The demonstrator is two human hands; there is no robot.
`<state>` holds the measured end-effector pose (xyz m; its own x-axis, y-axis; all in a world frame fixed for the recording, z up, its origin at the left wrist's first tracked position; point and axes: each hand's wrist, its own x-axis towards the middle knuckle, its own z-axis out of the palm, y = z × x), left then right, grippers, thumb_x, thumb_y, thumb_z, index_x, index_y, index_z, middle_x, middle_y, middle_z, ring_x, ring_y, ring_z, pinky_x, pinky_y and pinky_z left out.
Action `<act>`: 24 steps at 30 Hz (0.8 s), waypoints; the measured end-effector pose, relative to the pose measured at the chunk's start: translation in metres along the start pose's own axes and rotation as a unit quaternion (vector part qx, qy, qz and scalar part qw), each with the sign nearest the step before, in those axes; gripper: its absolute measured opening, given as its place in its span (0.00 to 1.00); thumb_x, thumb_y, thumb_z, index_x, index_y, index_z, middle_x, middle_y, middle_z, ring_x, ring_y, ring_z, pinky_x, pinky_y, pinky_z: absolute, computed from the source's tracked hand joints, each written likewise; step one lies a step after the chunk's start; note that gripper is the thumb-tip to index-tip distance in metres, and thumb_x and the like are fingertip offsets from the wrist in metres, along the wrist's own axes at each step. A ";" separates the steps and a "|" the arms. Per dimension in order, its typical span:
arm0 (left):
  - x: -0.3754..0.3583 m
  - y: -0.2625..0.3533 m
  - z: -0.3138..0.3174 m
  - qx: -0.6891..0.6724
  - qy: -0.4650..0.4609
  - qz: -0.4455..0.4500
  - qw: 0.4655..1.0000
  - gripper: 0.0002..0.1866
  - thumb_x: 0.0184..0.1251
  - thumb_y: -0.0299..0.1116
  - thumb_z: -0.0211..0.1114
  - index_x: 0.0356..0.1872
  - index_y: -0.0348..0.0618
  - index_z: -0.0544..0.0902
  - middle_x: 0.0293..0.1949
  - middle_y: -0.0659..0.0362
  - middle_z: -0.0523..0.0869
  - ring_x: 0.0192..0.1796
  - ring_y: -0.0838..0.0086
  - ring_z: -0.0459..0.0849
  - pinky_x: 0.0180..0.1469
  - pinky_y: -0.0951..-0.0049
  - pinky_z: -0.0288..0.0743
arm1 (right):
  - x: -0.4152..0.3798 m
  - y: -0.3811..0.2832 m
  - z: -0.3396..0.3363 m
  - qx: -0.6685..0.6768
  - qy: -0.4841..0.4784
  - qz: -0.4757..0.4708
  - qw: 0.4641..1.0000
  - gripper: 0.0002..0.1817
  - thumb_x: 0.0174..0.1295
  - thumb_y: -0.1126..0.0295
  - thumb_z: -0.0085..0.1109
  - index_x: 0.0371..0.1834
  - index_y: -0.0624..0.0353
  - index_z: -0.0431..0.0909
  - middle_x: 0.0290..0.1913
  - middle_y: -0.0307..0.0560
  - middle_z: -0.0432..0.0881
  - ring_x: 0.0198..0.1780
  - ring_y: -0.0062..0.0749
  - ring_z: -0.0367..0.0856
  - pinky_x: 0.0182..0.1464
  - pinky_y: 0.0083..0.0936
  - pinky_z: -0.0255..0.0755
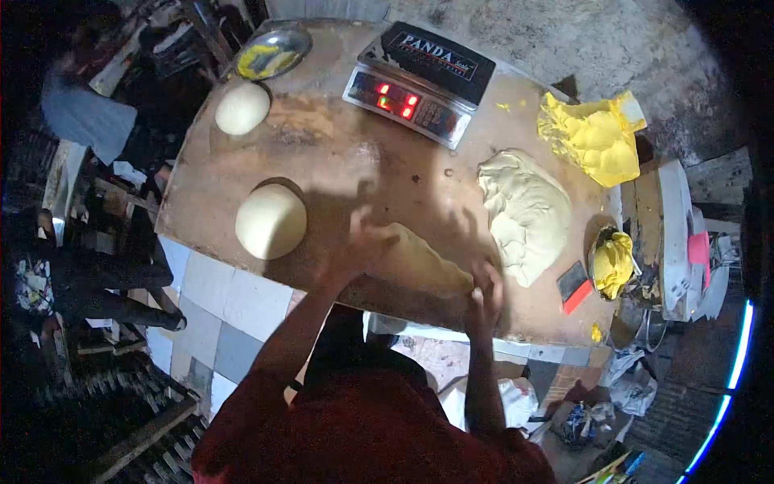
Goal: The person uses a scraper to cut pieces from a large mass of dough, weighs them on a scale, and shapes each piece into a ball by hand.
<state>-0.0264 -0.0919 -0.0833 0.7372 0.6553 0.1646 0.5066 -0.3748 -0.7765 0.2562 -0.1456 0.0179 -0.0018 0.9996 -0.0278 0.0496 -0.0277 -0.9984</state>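
- Dough piece [427,264], pale and elongated, slanting between both hands at the front of the worktop [218,165]; unclear whether resting or slightly lifted.
- Left hand [372,238] at the left end of the piece, fingers spread and bent against it; firmness of hold impossible to judge.
- Right hand [486,294] at the narrower right end, fingers curled round the tip, grasping it.
- To the left, a smooth, round dough ball [272,222], with a second ball [243,109] farther back.
- Near the right hand, a large, folded dough mass [526,214].
- Toward the back, a scale [423,81] marked PANDA, red digits lit.
- At the back left, a shiny plate [301,47] with yellow residue [258,61].
- To the right, a soft yellow heap [592,137], a bowl of yellow paste [614,266] and a black-and-red tool [575,288].
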 end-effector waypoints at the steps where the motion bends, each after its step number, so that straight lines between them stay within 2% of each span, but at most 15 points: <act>1: 0.036 -0.010 0.010 -0.194 -0.021 -0.169 0.966 0.37 0.58 0.51 0.58 0.63 0.44 0.56 0.57 0.49 0.69 0.56 0.57 0.71 0.57 0.58 0.67 | 0.002 -0.003 0.000 -0.231 0.094 -0.108 0.962 0.33 0.56 0.62 0.57 0.63 0.63 0.57 0.63 0.57 0.60 0.65 0.42 0.56 0.66 0.38 0.47; 3: 0.101 -0.039 0.032 -0.531 -0.068 -0.453 0.713 0.32 0.58 0.43 0.60 0.61 0.43 0.60 0.55 0.47 0.70 0.54 0.52 0.71 0.56 0.57 0.66 | 0.006 0.030 0.022 -0.231 0.094 -0.021 0.968 0.34 0.57 0.63 0.55 0.64 0.64 0.54 0.64 0.56 0.59 0.65 0.41 0.55 0.66 0.38 0.47; 4: 0.122 -0.057 0.047 -0.539 -0.070 -0.448 0.710 0.32 0.58 0.43 0.60 0.61 0.43 0.60 0.55 0.47 0.70 0.54 0.52 0.71 0.56 0.57 0.66 | 0.016 0.053 0.038 -0.223 0.090 0.060 0.969 0.34 0.58 0.64 0.53 0.65 0.65 0.50 0.65 0.54 0.58 0.66 0.40 0.54 0.66 0.37 0.47; 6: 0.155 -0.081 0.072 -0.495 -0.021 -0.401 0.771 0.28 0.56 0.44 0.62 0.56 0.42 0.67 0.50 0.48 0.74 0.51 0.54 0.73 0.55 0.61 0.65 | 0.039 0.093 0.069 -0.160 0.083 0.048 0.982 0.38 0.60 0.63 0.52 0.67 0.65 0.42 0.67 0.54 0.53 0.68 0.41 0.50 0.67 0.37 0.43; 8: 0.186 -0.084 0.100 -0.607 0.004 -0.359 0.709 0.27 0.57 0.43 0.62 0.55 0.41 0.68 0.50 0.48 0.75 0.51 0.56 0.74 0.56 0.62 0.66 | 0.114 0.117 0.096 -0.060 0.232 0.225 0.944 0.36 0.62 0.56 0.50 0.67 0.64 0.47 0.66 0.59 0.54 0.67 0.44 0.50 0.67 0.39 0.44; 10: 0.207 -0.074 0.116 -0.791 0.056 -0.242 0.559 0.26 0.58 0.41 0.61 0.54 0.40 0.68 0.49 0.49 0.75 0.51 0.59 0.74 0.56 0.64 0.66 | 0.177 0.057 0.114 -0.214 0.264 0.046 0.939 0.35 0.62 0.52 0.49 0.63 0.68 0.55 0.57 0.64 0.65 0.58 0.49 0.65 0.59 0.38 0.60; 12: 0.226 -0.066 0.113 -0.920 0.110 -0.108 0.360 0.24 0.58 0.39 0.60 0.53 0.39 0.69 0.49 0.49 0.76 0.51 0.62 0.75 0.56 0.65 0.67 | 0.199 -0.078 0.121 -0.145 0.190 0.128 0.963 0.31 0.62 0.52 0.50 0.58 0.68 0.63 0.48 0.59 0.74 0.49 0.43 0.74 0.50 0.33 0.69; 14: 0.213 -0.146 0.043 -0.907 0.070 -0.231 0.345 0.26 0.57 0.40 0.63 0.54 0.37 0.68 0.50 0.50 0.76 0.53 0.64 0.74 0.57 0.69 0.67 | 0.219 -0.067 0.100 -0.087 0.202 0.048 0.974 0.26 0.62 0.55 0.50 0.53 0.69 0.68 0.43 0.56 0.77 0.45 0.35 0.76 0.45 0.27 0.70; 15: 0.205 -0.176 0.006 -0.947 0.082 -0.261 0.167 0.34 0.51 0.46 0.67 0.55 0.36 0.67 0.51 0.51 0.75 0.54 0.65 0.74 0.56 0.69 0.68 | 0.210 -0.086 0.098 -0.096 0.177 -0.031 0.979 0.25 0.62 0.56 0.50 0.52 0.69 0.68 0.41 0.55 0.78 0.43 0.34 0.77 0.44 0.27 0.70; 16: 0.187 -0.222 -0.027 -0.910 0.102 -0.243 0.319 0.37 0.45 0.49 0.71 0.54 0.36 0.69 0.50 0.48 0.76 0.52 0.63 0.76 0.53 0.66 0.69 | 0.199 -0.120 0.096 -0.104 0.153 -0.116 0.976 0.25 0.62 0.57 0.49 0.52 0.69 0.68 0.38 0.53 0.79 0.41 0.32 0.78 0.43 0.26 0.70; 18: 0.163 -0.237 -0.071 -0.828 0.105 -0.224 0.503 0.36 0.45 0.48 0.71 0.52 0.36 0.70 0.46 0.46 0.77 0.48 0.59 0.77 0.51 0.63 0.70 | 0.169 -0.138 0.083 -0.179 0.120 -0.313 0.925 0.23 0.61 0.58 0.50 0.49 0.69 0.68 0.33 0.46 0.80 0.34 0.26 0.77 0.40 0.23 0.70; 20: 0.122 -0.190 -0.089 -0.789 0.090 -0.219 0.568 0.33 0.50 0.42 0.69 0.56 0.41 0.67 0.49 0.50 0.76 0.51 0.63 0.76 0.50 0.66 0.72 | 0.123 -0.112 0.064 -0.121 0.050 -0.256 0.958 0.23 0.61 0.58 0.50 0.48 0.68 0.69 0.35 0.50 0.79 0.38 0.27 0.78 0.42 0.27 0.70; 22: 0.091 -0.147 -0.115 -0.851 0.024 -0.239 0.467 0.31 0.56 0.54 0.59 0.52 0.38 0.72 0.42 0.45 0.79 0.47 0.53 0.77 0.51 0.60 0.69 | 0.069 0.034 0.038 -0.048 -0.041 -0.034 0.997 0.23 0.61 0.55 0.48 0.50 0.65 0.70 0.35 0.55 0.79 0.39 0.30 0.78 0.43 0.28 0.71; 23: 0.047 -0.060 -0.099 -0.849 0.029 -0.235 0.473 0.31 0.56 0.54 0.59 0.52 0.38 0.72 0.42 0.45 0.79 0.47 0.53 0.77 0.51 0.60 0.69 | 0.045 0.013 0.044 -0.200 -0.067 0.062 0.975 0.23 0.62 0.56 0.47 0.51 0.64 0.70 0.37 0.56 0.78 0.42 0.33 0.77 0.44 0.28 0.71; 24: 0.013 0.027 -0.083 -0.818 -0.169 -0.381 0.397 0.31 0.59 0.56 0.55 0.52 0.38 0.72 0.44 0.44 0.79 0.48 0.53 0.77 0.52 0.60 0.68 | 0.020 -0.008 0.055 -0.343 -0.092 0.162 0.921 0.22 0.63 0.56 0.47 0.51 0.62 0.70 0.39 0.57 0.78 0.45 0.35 0.76 0.45 0.28 0.71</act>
<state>0.0342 -0.1478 -0.0517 0.1287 0.9344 -0.3322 0.3412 0.2728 0.8996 0.2008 -0.1255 0.0230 -0.0426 0.9200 -0.3896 0.6969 -0.2521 -0.6714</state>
